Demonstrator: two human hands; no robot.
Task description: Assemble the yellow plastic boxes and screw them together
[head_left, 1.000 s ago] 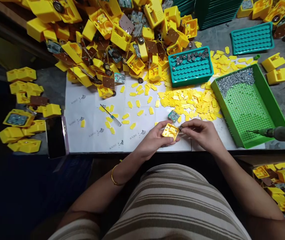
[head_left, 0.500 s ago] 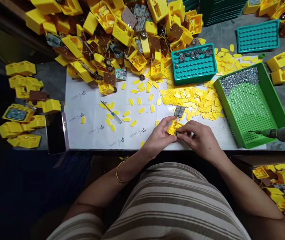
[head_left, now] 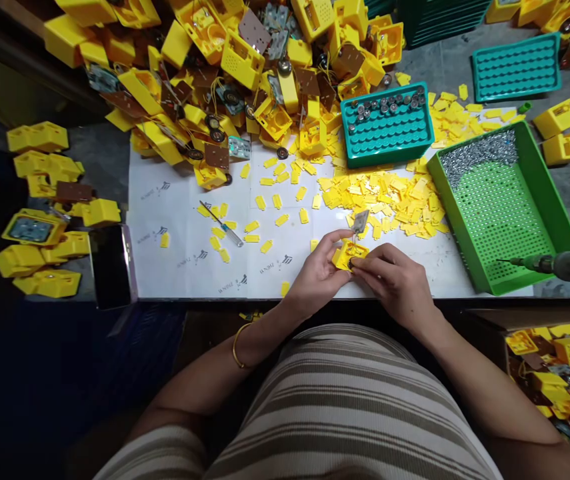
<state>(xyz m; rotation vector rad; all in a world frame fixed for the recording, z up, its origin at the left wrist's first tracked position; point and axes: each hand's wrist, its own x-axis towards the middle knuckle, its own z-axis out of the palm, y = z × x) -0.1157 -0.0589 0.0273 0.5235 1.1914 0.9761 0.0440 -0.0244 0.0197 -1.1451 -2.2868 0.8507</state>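
Two bare hands at close work above the near edge of the counter [head_left: 447, 60]. The left hand [head_left: 315, 272] is curled around a small yellow housing [head_left: 345, 253], fingers and thumb bracing it from the left. The right hand [head_left: 401, 280] pinches a dark round part [head_left: 351, 264] between thumb and fingertips, at the housing's near right side; whether the part is seated cannot be told, since the fingers cover it. Just beyond the left fingertips a circuit board [head_left: 361, 221] stands tilted, apparently joined to the housing by thin wire. Farther beyond the hands lie loose yellow tabs [head_left: 385, 200] and a teal tray [head_left: 382, 150]; to the right of the right hand, a green basket [head_left: 549, 180] and a power driver [head_left: 565, 267].

Sound handling, as judged from this posture: the left hand should hold the housing firmly without squeezing its walls, while the right guides the part in squarely, with light, even pressure. The wire is best left slack and clear of the fingertips, so that the board does not tug on it.
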